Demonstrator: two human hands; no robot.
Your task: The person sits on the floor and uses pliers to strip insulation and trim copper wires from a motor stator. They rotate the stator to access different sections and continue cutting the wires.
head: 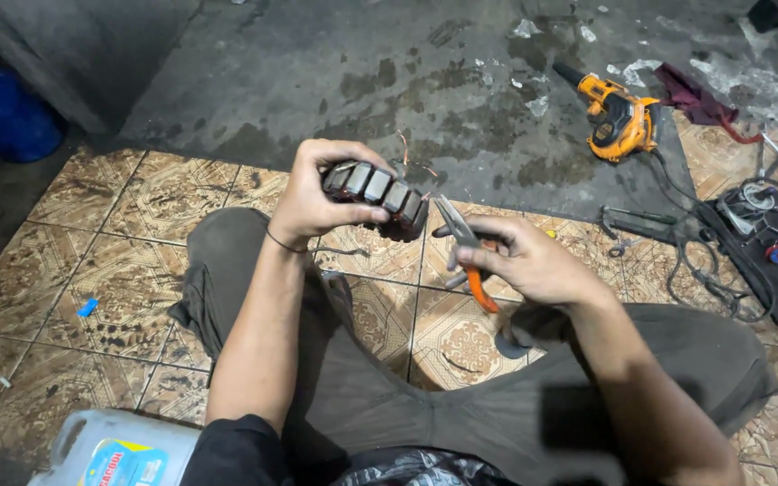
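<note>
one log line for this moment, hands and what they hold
left hand: grips stator core | right hand: holds orange-handled pliers, tips near core | seated on tiled floor | orange power tool lying beyond

my pliers with orange handles [476,273], a dark grey metal stator ring [376,191], brown patterned floor tiles [164,193], an orange-and-black power tool [619,119].

We sit cross-legged on the tiled floor [128,225]. Our left hand [312,198] holds the stator core [378,193] above our knees, and just right of it our right hand [524,261] holds the pliers [465,247], tips toward the core. Ahead to the right a heat gun [619,117] lies on the concrete, with a tangle of cables [713,261] right of it. A plastic jug [114,450] stands at our left hip.
</note>
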